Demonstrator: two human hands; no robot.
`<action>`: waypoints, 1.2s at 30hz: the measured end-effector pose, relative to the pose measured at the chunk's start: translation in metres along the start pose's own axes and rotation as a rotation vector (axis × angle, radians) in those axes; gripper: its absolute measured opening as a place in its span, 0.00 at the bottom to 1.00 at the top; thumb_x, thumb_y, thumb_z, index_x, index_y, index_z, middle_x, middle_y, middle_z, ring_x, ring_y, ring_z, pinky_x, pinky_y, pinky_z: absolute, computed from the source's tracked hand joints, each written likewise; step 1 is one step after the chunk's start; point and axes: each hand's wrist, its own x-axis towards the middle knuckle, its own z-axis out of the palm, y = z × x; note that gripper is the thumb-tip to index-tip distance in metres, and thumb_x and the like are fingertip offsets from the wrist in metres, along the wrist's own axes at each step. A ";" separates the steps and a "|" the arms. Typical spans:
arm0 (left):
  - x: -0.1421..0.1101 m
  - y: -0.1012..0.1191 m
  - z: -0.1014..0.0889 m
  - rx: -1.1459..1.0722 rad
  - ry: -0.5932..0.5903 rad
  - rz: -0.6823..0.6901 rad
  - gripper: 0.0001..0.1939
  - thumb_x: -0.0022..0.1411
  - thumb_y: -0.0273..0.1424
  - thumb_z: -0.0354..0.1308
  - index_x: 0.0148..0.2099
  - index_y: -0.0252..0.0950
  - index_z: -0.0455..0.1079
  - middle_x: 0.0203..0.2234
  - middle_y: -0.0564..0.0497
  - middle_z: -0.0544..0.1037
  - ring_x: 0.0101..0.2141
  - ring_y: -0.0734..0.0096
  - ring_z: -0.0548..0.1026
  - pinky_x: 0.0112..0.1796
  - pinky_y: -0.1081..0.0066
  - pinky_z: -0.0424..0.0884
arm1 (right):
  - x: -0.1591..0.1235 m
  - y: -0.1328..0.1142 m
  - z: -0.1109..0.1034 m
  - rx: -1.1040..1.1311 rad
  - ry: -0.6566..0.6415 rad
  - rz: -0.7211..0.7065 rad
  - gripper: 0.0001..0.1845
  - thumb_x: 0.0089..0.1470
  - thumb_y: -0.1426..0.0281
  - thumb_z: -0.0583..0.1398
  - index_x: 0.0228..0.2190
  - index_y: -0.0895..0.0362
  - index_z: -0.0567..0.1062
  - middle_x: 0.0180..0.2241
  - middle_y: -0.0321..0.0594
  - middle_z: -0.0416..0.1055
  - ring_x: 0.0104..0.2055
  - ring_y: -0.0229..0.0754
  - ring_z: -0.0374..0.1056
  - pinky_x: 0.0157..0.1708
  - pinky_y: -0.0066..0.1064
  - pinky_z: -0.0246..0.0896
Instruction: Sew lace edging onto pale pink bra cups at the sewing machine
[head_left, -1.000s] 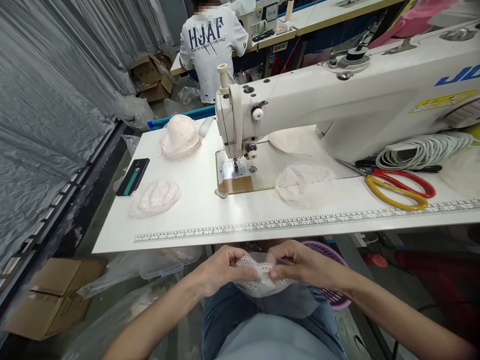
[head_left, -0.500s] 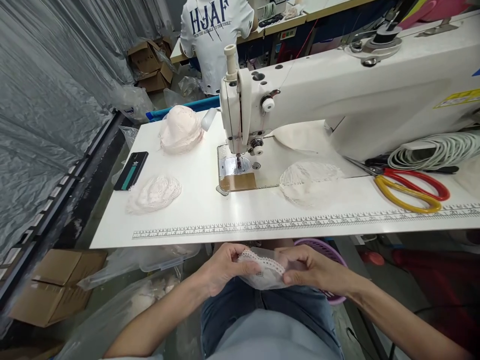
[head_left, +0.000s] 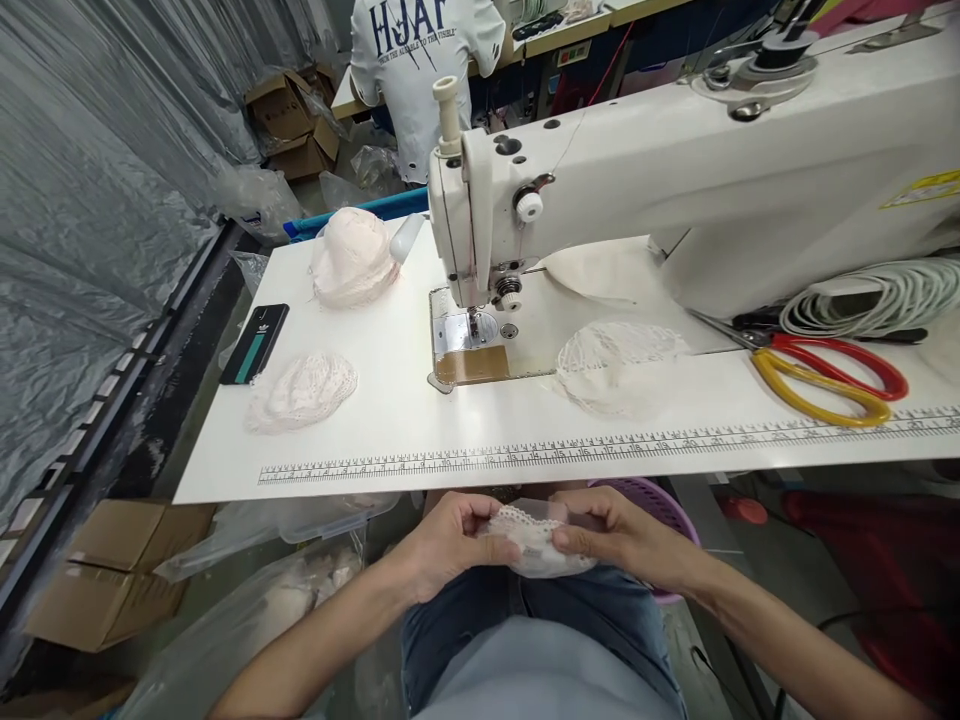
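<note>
Just below the table's front edge, my left hand [head_left: 457, 543] and my right hand [head_left: 619, 535] pinch a sheer white piece of fabric with lace edging [head_left: 536, 545] from either side, over my lap. Its lace strip runs between the fingers along the top. On the table, a similar lacy white piece [head_left: 622, 365] lies right of the needle plate, and a lace piece [head_left: 304, 392] lies at the left. Behind that one sits a stack of pale pink cup-shaped pieces [head_left: 354, 257]. The sewing machine [head_left: 480, 215] stands above, nothing visible under its needle.
Red-and-yellow scissors [head_left: 825, 378] and a coil of pale cord [head_left: 881, 300] lie at the right. A black phone [head_left: 255, 344] rests near the left edge. A printed ruler [head_left: 450, 462] follows the front edge. Cardboard boxes [head_left: 112, 575] and a purple basket [head_left: 660, 505] stand below. Another person [head_left: 420, 80] sits beyond.
My fingers have shifted along the lace edge. The right thumb is farther left, nearer the left hand, and more fabric shows below it. The camera view has moved slightly.
</note>
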 end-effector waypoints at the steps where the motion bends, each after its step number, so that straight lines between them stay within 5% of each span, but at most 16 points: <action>1: -0.001 0.000 -0.001 0.006 -0.003 -0.016 0.22 0.37 0.35 0.72 0.34 0.29 0.74 0.27 0.50 0.73 0.29 0.74 0.67 0.35 0.74 0.63 | 0.000 0.000 -0.001 0.020 -0.013 0.004 0.17 0.52 0.58 0.60 0.24 0.59 0.71 0.22 0.33 0.60 0.25 0.34 0.54 0.25 0.26 0.48; 7: -0.002 0.001 -0.006 0.132 -0.075 -0.052 0.20 0.39 0.38 0.70 0.34 0.32 0.74 0.27 0.52 0.71 0.30 0.73 0.66 0.33 0.75 0.61 | 0.003 0.003 -0.004 0.039 0.002 0.007 0.18 0.51 0.57 0.60 0.23 0.59 0.70 0.24 0.35 0.62 0.28 0.36 0.57 0.28 0.28 0.52; 12: 0.000 -0.004 -0.007 0.145 0.060 0.048 0.22 0.46 0.46 0.64 0.30 0.31 0.72 0.23 0.53 0.70 0.28 0.74 0.66 0.33 0.74 0.60 | 0.004 0.007 -0.007 -0.014 0.032 -0.007 0.18 0.51 0.57 0.60 0.21 0.59 0.69 0.23 0.34 0.61 0.28 0.36 0.56 0.28 0.28 0.51; 20: 0.002 -0.005 -0.005 0.266 0.153 0.104 0.17 0.44 0.38 0.67 0.31 0.30 0.71 0.24 0.52 0.71 0.26 0.74 0.66 0.30 0.74 0.60 | 0.004 0.006 -0.007 -0.106 0.046 -0.031 0.20 0.53 0.55 0.58 0.21 0.58 0.67 0.23 0.34 0.60 0.27 0.37 0.56 0.28 0.28 0.50; 36: 0.001 -0.001 0.000 0.157 0.039 0.069 0.19 0.41 0.40 0.69 0.31 0.31 0.73 0.22 0.53 0.70 0.25 0.76 0.63 0.28 0.75 0.58 | 0.005 0.000 0.005 -0.156 0.060 -0.046 0.20 0.52 0.55 0.59 0.20 0.58 0.68 0.21 0.33 0.58 0.24 0.34 0.52 0.24 0.27 0.46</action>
